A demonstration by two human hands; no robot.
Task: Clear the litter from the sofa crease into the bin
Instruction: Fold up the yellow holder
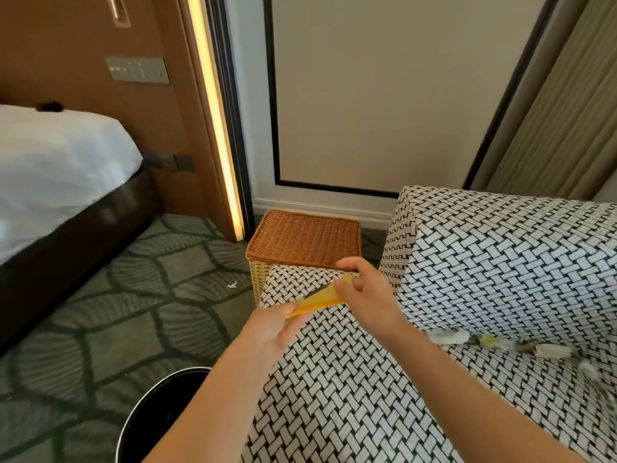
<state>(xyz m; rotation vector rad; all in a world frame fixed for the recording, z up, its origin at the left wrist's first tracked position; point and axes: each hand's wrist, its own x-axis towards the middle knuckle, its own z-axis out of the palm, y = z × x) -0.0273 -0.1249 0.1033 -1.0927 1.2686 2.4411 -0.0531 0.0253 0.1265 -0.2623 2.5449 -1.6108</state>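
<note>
Left hand [273, 332] and right hand [364, 289] pinch a yellow scrap [317, 300] over the sofa [350, 396] — best released squarely above the black bin [157, 426].

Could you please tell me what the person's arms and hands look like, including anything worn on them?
The left hand and right hand are ungloved, with no ring, watch or bracelet visible. The arms behind them show no sleeves up to the frame's edge.

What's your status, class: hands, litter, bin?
Left hand and right hand pinch a yellow piece above the sofa seat. More litter in the crease. Bin on floor, nothing blocking.
</note>
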